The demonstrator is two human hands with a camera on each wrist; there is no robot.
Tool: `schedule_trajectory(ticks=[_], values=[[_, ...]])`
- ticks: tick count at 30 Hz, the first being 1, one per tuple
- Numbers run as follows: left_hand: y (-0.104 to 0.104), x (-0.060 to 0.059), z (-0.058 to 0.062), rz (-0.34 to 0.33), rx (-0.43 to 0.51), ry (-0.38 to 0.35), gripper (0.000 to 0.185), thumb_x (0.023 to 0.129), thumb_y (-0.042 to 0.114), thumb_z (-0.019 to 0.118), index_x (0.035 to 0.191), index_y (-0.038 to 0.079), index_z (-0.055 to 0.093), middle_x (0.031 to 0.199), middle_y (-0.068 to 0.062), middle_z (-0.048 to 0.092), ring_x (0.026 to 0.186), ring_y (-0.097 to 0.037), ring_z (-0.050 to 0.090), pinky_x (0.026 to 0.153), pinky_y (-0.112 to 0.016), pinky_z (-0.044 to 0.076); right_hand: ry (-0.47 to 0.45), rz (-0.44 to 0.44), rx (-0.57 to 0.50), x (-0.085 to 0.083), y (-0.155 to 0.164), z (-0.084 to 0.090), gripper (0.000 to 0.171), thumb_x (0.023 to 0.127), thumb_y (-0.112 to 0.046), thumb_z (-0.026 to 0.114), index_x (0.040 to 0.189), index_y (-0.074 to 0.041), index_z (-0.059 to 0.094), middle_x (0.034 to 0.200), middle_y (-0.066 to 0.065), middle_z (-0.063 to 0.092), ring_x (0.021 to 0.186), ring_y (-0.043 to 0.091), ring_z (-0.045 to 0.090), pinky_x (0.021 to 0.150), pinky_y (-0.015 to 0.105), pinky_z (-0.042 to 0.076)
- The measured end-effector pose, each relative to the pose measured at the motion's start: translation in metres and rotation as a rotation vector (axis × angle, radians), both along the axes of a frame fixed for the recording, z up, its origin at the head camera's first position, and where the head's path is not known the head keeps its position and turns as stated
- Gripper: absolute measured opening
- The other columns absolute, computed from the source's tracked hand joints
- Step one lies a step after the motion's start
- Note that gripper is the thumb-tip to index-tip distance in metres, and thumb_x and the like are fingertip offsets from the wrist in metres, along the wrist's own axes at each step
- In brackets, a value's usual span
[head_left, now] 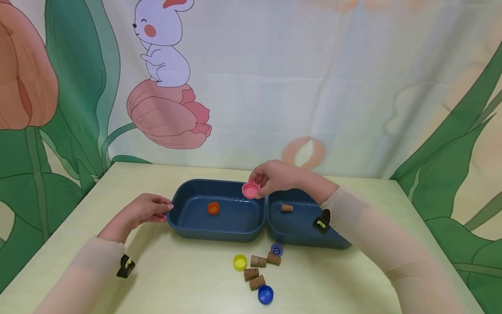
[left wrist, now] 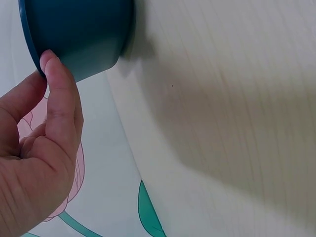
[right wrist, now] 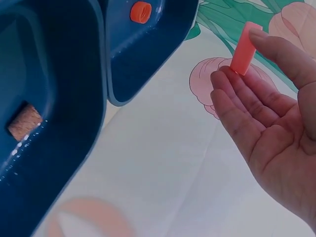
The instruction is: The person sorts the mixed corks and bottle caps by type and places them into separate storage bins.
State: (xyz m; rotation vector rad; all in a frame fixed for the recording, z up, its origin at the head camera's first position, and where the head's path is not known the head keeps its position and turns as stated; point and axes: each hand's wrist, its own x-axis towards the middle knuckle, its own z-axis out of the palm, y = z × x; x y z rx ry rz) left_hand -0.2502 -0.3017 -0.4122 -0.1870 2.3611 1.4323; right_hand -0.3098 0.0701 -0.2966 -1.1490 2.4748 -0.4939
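Note:
Two dark blue trays stand side by side on the table. My left hand (head_left: 147, 209) pinches the outer rim of the left tray (head_left: 219, 235), thumb and fingers on either side of the edge in the left wrist view. An orange bottle cap (head_left: 213, 208) lies inside that tray. Between thumb and fingertips, my right hand (head_left: 276, 178) holds a pink bottle cap (head_left: 250, 190) over the left tray's right end. A cork (head_left: 286, 208) lies in the right tray (head_left: 298, 240), which my right forearm partly covers.
In front of the trays lie several corks (head_left: 257, 282), a yellow cap (head_left: 240, 262), a light purple-blue cap (head_left: 276, 250) and a dark blue cap (head_left: 266, 295). Behind the table (head_left: 176, 274) hangs a printed curtain (head_left: 251, 87).

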Motion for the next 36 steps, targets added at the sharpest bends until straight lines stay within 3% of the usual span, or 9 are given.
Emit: schedule_trajectory(ticks=[8,21,29,36], values=[[0.000,0.000,-0.002,0.013,0.045,-0.031,0.051,0.105,0.014,0.057,0.142,-0.017,0.043,0.080,0.002,0.063,0.070,-0.007,0.062,0.070,-0.019,0.062,0.012,0.016,0.042,-0.014,-0.023,0.004,0.040,0.090,-0.018,0.076,0.126,-0.001,0.068,0.111,0.013,0.074,0.100,0.022,0.070,0.089,0.027,0.057],[-0.004,0.000,-0.010,0.064,0.322,-0.097,0.052,0.105,0.008,0.054,0.148,-0.017,0.038,0.083,0.009,0.072,0.074,-0.002,0.070,0.074,-0.017,0.062,-0.004,0.026,0.092,-0.028,-0.054,0.001,0.042,0.091,-0.016,0.074,0.129,0.000,0.066,0.119,0.015,0.072,0.103,0.022,0.064,0.093,0.028,0.056],[-0.010,-0.004,-0.010,0.077,0.452,-0.153,0.049,0.105,0.006,0.053,0.149,-0.012,0.040,0.087,0.007,0.077,0.078,-0.004,0.074,0.077,-0.018,0.063,-0.031,0.000,0.119,-0.037,-0.068,-0.005,0.040,0.091,-0.015,0.074,0.128,-0.002,0.067,0.116,0.013,0.071,0.099,0.019,0.061,0.089,0.026,0.055],[-0.015,-0.005,-0.012,0.077,0.518,-0.188,0.055,0.105,0.004,0.051,0.155,-0.011,0.031,0.092,0.006,0.077,0.083,-0.006,0.075,0.080,-0.020,0.063,-0.048,-0.017,0.140,-0.043,-0.076,-0.015,0.040,0.091,-0.017,0.075,0.127,-0.002,0.067,0.119,0.013,0.070,0.099,0.019,0.060,0.089,0.026,0.055]])
